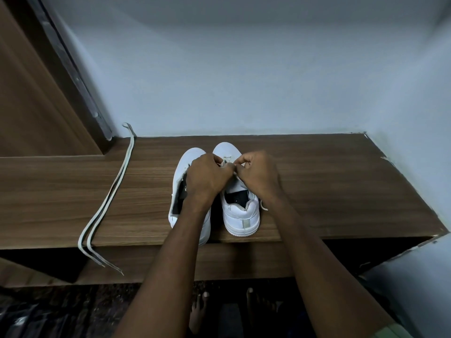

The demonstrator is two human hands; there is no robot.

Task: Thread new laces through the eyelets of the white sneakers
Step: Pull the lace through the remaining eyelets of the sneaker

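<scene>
Two white sneakers stand side by side on a wooden shelf, toes pointing away from me. Over the front eyelets of the right sneaker, my left hand and my right hand meet with curled fingers, each pinching a white lace that crosses the shoe's lowest eyelets. One loose end of that lace shows beside the right shoe. My left forearm hides much of the left sneaker. A second white lace lies doubled on the shelf at the left, its ends hanging over the front edge.
A pale wall stands directly behind the shelf and along its right side. A brown wooden panel rises at the far left. My bare feet stand on the dark floor below the shelf's front edge.
</scene>
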